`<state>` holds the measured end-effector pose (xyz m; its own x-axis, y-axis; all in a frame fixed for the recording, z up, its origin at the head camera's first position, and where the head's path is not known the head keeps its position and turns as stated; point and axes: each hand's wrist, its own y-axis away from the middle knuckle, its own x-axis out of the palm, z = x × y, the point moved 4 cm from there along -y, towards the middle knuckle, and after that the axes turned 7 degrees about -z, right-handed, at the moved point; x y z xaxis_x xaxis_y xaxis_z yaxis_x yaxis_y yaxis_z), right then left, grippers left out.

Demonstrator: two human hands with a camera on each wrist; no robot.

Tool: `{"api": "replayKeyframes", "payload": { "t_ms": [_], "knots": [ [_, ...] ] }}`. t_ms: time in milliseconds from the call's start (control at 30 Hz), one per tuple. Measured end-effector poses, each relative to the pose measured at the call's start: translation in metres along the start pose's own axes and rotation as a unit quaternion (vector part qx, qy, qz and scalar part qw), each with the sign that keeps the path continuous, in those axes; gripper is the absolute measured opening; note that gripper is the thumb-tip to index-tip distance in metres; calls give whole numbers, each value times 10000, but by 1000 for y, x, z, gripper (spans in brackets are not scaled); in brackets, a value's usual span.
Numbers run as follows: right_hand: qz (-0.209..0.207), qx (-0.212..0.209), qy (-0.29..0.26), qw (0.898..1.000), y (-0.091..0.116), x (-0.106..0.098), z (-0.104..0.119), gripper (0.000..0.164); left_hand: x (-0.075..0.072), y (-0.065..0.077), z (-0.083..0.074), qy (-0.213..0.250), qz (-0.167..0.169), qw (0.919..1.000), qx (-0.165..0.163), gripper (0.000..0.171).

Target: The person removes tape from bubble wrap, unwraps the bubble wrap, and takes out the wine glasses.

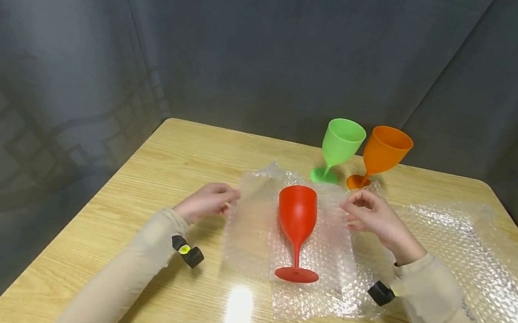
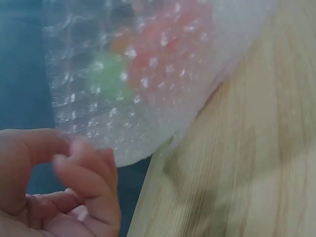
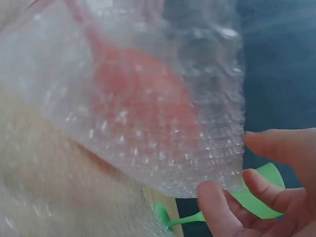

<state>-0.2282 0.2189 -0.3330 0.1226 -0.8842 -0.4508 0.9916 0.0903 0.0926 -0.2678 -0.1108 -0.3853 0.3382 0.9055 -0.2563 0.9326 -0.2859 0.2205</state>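
Note:
A red plastic goblet [image 1: 298,210] lies on its side on a sheet of bubble wrap [image 1: 249,236], its foot towards me. At the sheet's left edge, my left hand [image 1: 206,202] pinches the wrap between thumb and fingers. My right hand [image 1: 379,221] pinches the opposite edge, and both sides of the sheet are lifted off the table. Through the raised wrap [image 3: 163,168] in the right wrist view, the goblet shows as a blurred red shape. The left wrist view also shows blurred red, green and orange through the plastic.
A green goblet [image 1: 340,145] and an orange goblet [image 1: 385,151] stand behind the sheet, near the table's back edge. More bubble wrap [image 1: 485,273] spreads over the right side of the wooden table [image 1: 181,156]. Grey cloth [image 1: 273,54] hangs behind.

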Motion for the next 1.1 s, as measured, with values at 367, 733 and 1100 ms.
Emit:
{"api": "replayKeyframes", "payload": {
  "t_ms": [367,733,1100],
  "knots": [
    [185,-394,1578,9865,3,-1,-6,24,-14,0,10,-246,-194,9993,-184,37],
    [470,26,2175,9749,4,-4,-15,33,-19,0,12,-226,-224,9983,-495,37],
    [1301,613,1855,9721,8,-1,-22,59,-17,2,13,-313,-126,9976,-600,33]
  ]
}}
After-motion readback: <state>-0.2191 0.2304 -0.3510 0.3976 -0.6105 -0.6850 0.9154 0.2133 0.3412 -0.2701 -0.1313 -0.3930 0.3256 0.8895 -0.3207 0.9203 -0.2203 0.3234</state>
